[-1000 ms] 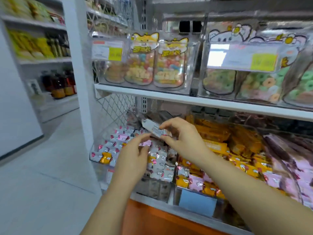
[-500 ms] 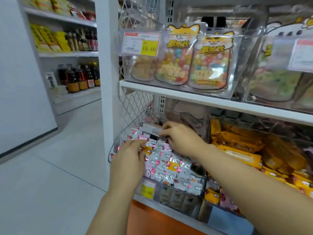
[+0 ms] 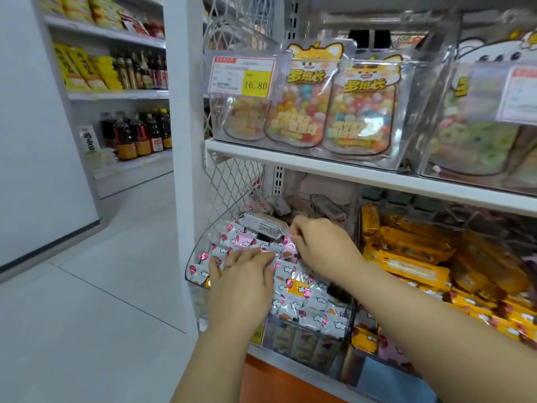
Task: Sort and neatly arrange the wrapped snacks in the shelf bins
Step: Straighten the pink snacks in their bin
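Observation:
A clear plastic bin (image 3: 194, 267) on the lower shelf holds several small white and pink wrapped snacks (image 3: 302, 295) printed with red balloons. A larger white wrapped snack (image 3: 263, 225) lies on top at the bin's back. My left hand (image 3: 241, 282) rests flat on the packets at the front left, fingers spread. My right hand (image 3: 322, 245) is curled just right of the white packet, its fingertips pinching a pink packet (image 3: 289, 248). The bin to the right holds orange wrapped snacks (image 3: 406, 263).
A white shelf board (image 3: 348, 173) hangs close above the bin and carries clear bins of candy bags (image 3: 334, 112) with a price tag (image 3: 242, 75). A wire mesh panel (image 3: 229, 184) closes the shelf's left end. Left of it are open floor and bottle shelves (image 3: 136, 132).
The white packet held up by my right hand has come down onto the pile at the bin's back. My left hand has settled flat on the packets. The camera has moved closer.

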`<state>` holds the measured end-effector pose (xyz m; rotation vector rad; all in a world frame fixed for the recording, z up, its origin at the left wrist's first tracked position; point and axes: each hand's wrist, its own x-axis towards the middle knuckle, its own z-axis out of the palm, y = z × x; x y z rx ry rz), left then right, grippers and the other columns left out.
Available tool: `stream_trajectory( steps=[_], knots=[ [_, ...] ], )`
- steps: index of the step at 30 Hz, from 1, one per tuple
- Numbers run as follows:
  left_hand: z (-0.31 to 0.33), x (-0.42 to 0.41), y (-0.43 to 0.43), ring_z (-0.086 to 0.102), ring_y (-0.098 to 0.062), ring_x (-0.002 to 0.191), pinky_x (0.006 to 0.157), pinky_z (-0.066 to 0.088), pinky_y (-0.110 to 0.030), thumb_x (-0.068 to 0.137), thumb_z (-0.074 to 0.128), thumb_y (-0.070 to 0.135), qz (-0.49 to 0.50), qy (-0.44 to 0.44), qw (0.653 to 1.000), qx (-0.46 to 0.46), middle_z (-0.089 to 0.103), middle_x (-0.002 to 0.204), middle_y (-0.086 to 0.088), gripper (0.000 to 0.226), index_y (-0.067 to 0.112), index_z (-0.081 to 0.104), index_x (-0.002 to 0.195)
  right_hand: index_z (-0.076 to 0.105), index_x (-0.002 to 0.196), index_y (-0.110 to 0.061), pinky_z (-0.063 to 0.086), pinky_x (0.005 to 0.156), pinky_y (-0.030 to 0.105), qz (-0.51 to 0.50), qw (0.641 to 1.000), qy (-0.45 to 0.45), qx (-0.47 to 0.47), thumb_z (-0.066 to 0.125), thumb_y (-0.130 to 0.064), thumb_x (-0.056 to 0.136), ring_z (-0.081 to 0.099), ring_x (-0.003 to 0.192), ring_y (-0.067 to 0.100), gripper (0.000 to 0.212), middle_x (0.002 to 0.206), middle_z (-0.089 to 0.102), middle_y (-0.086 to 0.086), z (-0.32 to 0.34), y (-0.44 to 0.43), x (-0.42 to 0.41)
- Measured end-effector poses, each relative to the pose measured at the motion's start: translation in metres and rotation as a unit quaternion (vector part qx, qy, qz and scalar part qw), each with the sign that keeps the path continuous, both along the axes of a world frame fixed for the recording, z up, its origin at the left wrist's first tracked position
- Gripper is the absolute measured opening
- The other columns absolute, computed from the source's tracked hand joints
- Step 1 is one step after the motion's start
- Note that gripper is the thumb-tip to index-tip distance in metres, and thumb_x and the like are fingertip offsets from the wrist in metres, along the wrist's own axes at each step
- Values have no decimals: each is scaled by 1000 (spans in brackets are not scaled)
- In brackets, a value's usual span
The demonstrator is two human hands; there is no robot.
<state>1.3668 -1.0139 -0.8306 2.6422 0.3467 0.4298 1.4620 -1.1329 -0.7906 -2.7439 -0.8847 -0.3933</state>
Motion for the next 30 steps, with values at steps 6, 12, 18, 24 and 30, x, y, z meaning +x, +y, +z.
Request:
stream_trajectory(
  steps=[6,12,18,24,30],
  knots=[
    [3,-1,-6,26,-10,136,116,5,-48,99,34,36,9,-2,1000,7,38,143,18,37,40,41,135,49,95,-17,46,62,35,14,987,-28,160,39,-24,99,59,70,24,13,78,61,3,16,-3,-9],
    [14,0,-21,41,-16,128,111,25,-48,94,50,30,-34,-114,989,-88,41,142,8,53,34,30,143,46,91,-19,51,59,30,20,942,45,331,40,-24,99,64,61,10,11,70,59,-3,33,-29,-40],
    [19,3,-50,46,-13,120,100,38,-30,90,58,21,-119,-192,967,-118,48,133,6,52,28,41,139,44,89,-27,54,65,34,76,908,75,406,40,-24,98,66,76,22,11,83,61,10,23,-76,-78],
    [25,3,-94,49,-12,112,95,42,-33,89,59,20,-215,-204,950,-94,47,121,10,39,29,52,127,46,87,-26,41,62,10,47,903,29,427,41,-19,98,55,72,0,13,79,60,-16,23,-137,-99],
    [31,3,-146,51,-16,108,91,46,-40,90,58,22,-292,-203,932,-65,44,122,9,36,27,52,126,51,98,-32,43,73,8,50,921,-9,387,59,-36,86,57,90,2,15,95,57,-14,24,-200,-110]
  ],
)
